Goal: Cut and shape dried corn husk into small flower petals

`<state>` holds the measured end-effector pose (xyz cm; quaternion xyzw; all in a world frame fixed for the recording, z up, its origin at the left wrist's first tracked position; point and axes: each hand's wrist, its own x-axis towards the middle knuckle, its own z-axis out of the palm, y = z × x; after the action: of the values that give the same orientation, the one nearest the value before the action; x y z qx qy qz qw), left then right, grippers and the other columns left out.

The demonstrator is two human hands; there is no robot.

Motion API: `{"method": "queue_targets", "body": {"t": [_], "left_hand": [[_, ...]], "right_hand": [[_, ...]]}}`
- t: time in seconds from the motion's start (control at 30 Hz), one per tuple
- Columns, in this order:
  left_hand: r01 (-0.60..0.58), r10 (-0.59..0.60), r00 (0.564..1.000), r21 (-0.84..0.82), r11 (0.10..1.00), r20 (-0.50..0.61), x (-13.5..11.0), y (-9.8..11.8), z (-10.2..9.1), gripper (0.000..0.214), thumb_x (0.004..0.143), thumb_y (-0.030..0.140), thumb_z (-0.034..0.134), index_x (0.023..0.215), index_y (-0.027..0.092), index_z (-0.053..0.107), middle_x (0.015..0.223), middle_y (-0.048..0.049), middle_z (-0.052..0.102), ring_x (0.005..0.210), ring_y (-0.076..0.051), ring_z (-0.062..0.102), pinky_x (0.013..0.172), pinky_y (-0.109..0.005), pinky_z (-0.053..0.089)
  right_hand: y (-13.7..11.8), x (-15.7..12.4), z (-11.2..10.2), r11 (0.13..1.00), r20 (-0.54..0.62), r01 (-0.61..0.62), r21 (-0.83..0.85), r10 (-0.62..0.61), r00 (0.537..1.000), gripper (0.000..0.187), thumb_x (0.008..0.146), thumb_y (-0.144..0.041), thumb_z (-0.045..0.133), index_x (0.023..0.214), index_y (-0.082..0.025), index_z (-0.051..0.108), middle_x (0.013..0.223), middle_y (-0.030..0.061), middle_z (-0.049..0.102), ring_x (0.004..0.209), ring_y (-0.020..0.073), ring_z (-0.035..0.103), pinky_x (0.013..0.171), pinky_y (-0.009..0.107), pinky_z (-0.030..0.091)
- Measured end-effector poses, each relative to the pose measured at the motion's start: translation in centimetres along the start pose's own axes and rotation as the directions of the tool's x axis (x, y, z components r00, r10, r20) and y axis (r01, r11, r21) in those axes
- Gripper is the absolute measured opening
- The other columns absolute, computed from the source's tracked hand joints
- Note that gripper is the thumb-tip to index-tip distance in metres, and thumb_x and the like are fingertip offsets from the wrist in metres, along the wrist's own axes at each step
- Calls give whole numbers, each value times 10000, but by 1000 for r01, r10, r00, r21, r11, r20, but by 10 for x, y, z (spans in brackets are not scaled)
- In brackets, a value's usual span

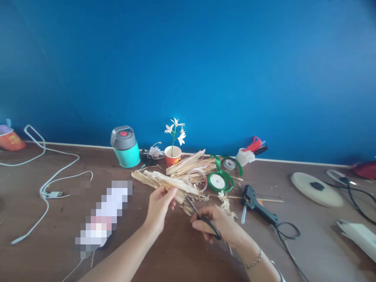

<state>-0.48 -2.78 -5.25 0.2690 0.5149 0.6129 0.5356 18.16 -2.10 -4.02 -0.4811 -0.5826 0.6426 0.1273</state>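
Note:
My left hand (160,205) is closed, thumb pressed against the fingers, pinching a pale strip of dried corn husk (179,197) that shows just past the fingertips. My right hand (216,223) is wrapped round black-handled scissors (209,225), whose blades point up and left toward the strip. I cannot tell if the blades touch it. Beyond both hands lies a heap of dried husks (164,180), with small scraps (226,203) by the right hand. A paper cup (173,158) behind the heap holds a green stem with white husk-like flowers (176,127).
Green ribbon on a spool (217,181) and a tape roll (229,164) lie right of the husks. A glue gun (258,205) trails its cord farther right. A turquoise container (127,154), white cables (48,176) and a pixelated object (102,217) are on the left. A blue wall bounds the table.

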Motion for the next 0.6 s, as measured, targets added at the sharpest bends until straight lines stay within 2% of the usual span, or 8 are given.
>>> {"method": "queue_targets", "body": {"t": [0.6], "left_hand": [[22,-22,1000,1,1000,11,0,-1,0,306,613,380,763,600,144,570,489,36,544,426,-64,434,408,-179,326]], "right_hand": [[2,2,0,1000,-11,10,-2,-10,1000,346,702,-442,714,818,-118,674,454,-42,546,359,53,450,351,143,351]]}}
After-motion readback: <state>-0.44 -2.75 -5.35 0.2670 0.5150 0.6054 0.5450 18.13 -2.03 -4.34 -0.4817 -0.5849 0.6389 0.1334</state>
